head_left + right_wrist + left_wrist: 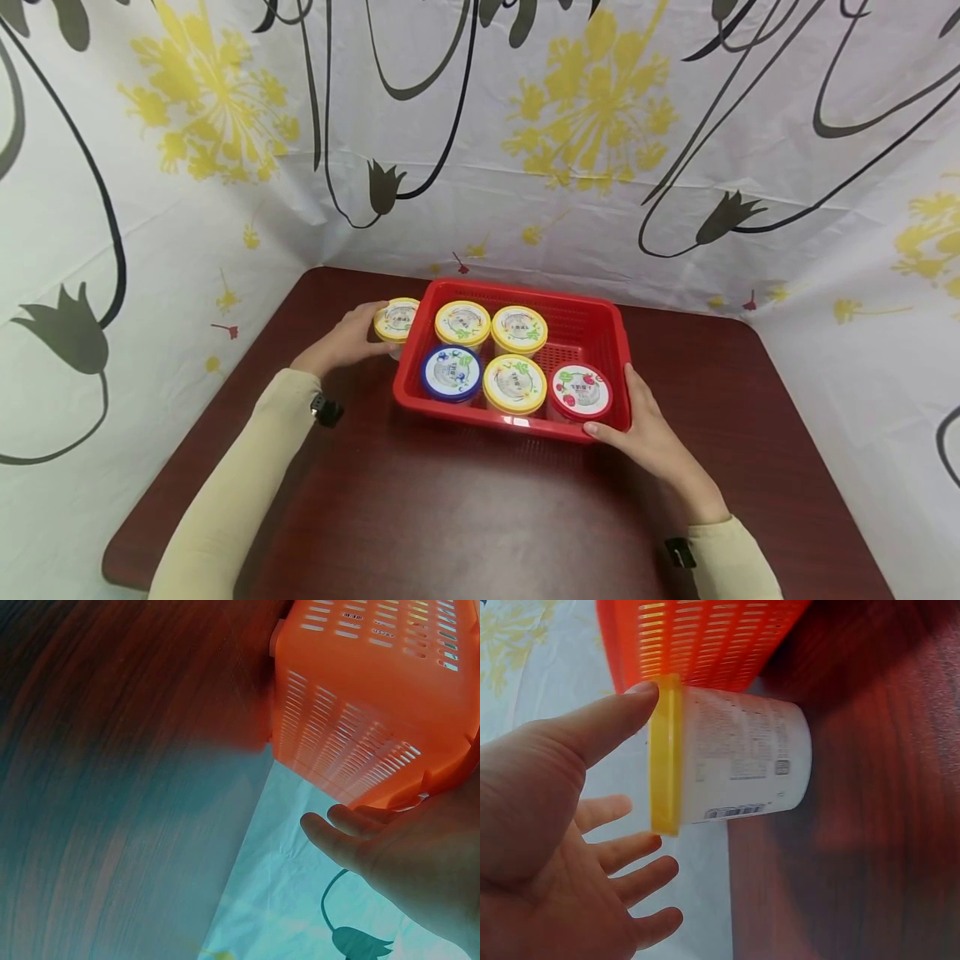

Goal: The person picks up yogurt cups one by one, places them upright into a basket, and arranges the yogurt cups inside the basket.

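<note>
A white tub with a yellow lid [397, 320] stands upright on the table, just outside the left end of a red plastic basket [562, 429]. My left hand [347, 340] is spread around that tub. In the left wrist view its thumb touches the edge of the yellow lid [667, 757], and the other fingers are loosely extended. My right hand [651, 429] holds the basket's near right corner, thumb on the front rim and fingers along the right side. Inside the basket are several lidded tubs: three yellow-lidded, a blue-lidded tub [452, 373] and a red-lidded tub [581, 392].
The basket sits on a dark red-brown wooden table [465, 508]. Behind and beside the table hangs a white cloth [480, 150] printed with yellow and grey flowers.
</note>
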Demonstrator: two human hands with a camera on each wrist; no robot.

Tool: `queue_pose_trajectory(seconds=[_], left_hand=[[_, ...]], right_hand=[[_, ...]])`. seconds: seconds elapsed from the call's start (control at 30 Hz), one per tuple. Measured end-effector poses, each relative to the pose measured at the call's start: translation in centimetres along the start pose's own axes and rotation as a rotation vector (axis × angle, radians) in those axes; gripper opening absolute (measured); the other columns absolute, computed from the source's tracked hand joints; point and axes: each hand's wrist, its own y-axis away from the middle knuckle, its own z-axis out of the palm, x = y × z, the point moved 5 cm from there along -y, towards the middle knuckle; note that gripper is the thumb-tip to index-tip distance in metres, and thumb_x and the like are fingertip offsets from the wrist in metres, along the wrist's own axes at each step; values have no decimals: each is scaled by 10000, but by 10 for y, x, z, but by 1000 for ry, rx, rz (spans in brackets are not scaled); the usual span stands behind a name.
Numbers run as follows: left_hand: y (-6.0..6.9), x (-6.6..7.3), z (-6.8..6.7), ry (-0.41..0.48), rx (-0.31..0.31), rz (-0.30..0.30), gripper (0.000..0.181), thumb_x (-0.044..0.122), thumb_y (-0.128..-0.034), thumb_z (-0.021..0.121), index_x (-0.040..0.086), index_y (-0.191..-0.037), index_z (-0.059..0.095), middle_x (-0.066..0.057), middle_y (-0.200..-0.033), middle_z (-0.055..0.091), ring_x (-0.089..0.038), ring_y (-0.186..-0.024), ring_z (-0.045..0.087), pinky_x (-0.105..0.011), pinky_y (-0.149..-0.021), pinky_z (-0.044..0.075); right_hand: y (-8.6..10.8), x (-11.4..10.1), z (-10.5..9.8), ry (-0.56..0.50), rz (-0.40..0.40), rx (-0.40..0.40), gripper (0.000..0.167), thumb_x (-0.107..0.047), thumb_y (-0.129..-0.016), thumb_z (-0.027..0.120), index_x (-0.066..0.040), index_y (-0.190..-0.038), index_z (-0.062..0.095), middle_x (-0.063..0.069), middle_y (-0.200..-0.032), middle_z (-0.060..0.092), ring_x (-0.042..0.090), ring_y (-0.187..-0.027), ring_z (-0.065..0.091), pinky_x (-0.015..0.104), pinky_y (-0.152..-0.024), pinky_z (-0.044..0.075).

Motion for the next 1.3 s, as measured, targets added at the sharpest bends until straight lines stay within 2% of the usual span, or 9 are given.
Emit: queue_pose_trajectory(seconds=[0.23,0.6,0.8,1.1,1.3], left_hand=[[-2,-6,8,33,-3,-25,1006,452,-792,792,111,-1558,235,-169,-1591,286,-376,-1449,287,-621,-1150,340],[-13,-3,11,69,25,7,969,363,-802,801,99,-1547,240,-171,-1597,253,-366,-1431,290,-611,-1161,334],[-18,0,12,90,50,3,938,309,-805,802,93,-1533,252,-173,-1566,283,-355,-1385,322,-601,-1152,352],[-17,1,13,92,85,2,900,272,-799,805,99,-1515,288,-181,-1507,324,-351,-1343,334,-584,-1132,382],[-12,-7,9,109,117,-23,933,338,-775,825,136,-1516,295,-158,-1478,346,-330,-1324,343,-579,-1091,429]], right_hand=[[0,-1,-1,2,6,0,1254,-527,-759,793,-197,-1595,-82,189,-1621,129,422,-1420,243,545,-868,584],[1,-2,0,-8,-4,-3,1236,-515,-765,792,-193,-1596,-64,181,-1616,142,409,-1422,242,537,-870,586],[1,-2,-1,-11,-5,-1,1235,-512,-766,793,-204,-1595,-69,177,-1617,141,406,-1423,243,533,-870,587],[2,-4,-1,-10,-4,-6,1233,-508,-766,793,-195,-1596,-63,177,-1619,139,406,-1425,244,534,-874,586],[2,-3,-1,-14,-3,-6,1234,-508,-767,793,-193,-1596,-65,177,-1619,138,407,-1426,243,533,-874,586]])
